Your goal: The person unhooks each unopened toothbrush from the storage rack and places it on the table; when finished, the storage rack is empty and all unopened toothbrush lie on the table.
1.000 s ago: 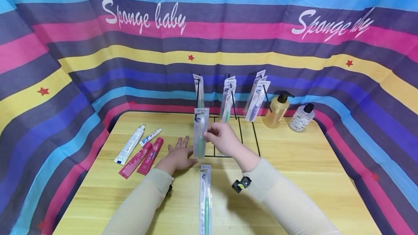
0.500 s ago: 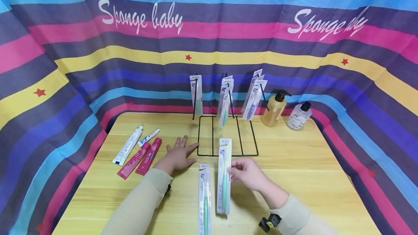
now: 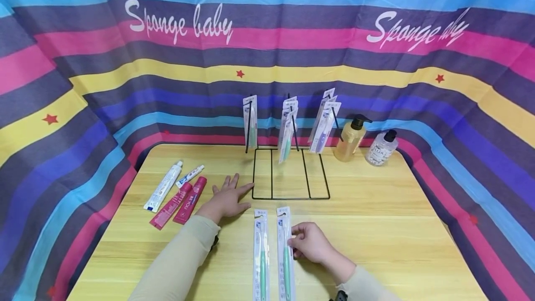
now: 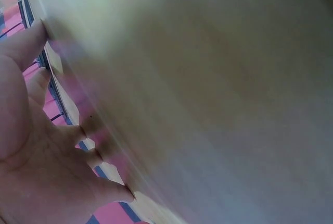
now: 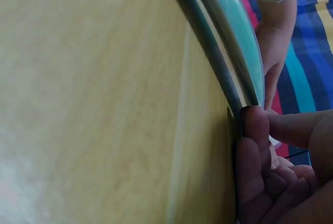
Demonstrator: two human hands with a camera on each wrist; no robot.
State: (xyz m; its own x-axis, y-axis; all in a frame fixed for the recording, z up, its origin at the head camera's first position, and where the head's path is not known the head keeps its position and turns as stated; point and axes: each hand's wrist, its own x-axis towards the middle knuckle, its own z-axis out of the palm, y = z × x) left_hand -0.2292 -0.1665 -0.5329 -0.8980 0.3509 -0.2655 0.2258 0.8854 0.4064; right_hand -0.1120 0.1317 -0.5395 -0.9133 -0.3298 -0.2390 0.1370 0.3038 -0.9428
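Note:
Two packed green toothbrushes lie side by side on the wooden table [image 3: 376, 226] near its front edge. My right hand [image 3: 303, 241] pinches the right edge of the right toothbrush pack [image 3: 285, 254]; the left pack [image 3: 261, 254] lies free beside it. In the right wrist view my fingertips [image 5: 253, 125] press against the pack's edge [image 5: 229, 41] on the tabletop. My left hand [image 3: 229, 197] rests flat with spread fingers on the table, just left of the black wire rack [image 3: 288, 197]. The left wrist view shows only my left hand [image 4: 31, 146] on blurred wood.
Toothbrush packs hang on the rack's three pegs [image 3: 251, 120] [image 3: 288, 127] [image 3: 323, 122]. A white toothpaste tube [image 3: 164, 186], a small tube [image 3: 190, 176] and two red tubes [image 3: 190, 200] lie at the left. An amber pump bottle [image 3: 349, 140] and a clear bottle [image 3: 380, 150] stand at the back right.
My right hand has brought a toothbrush pack from in front of the rack toward me and laid it flat beside the other pack. The left hand has not moved.

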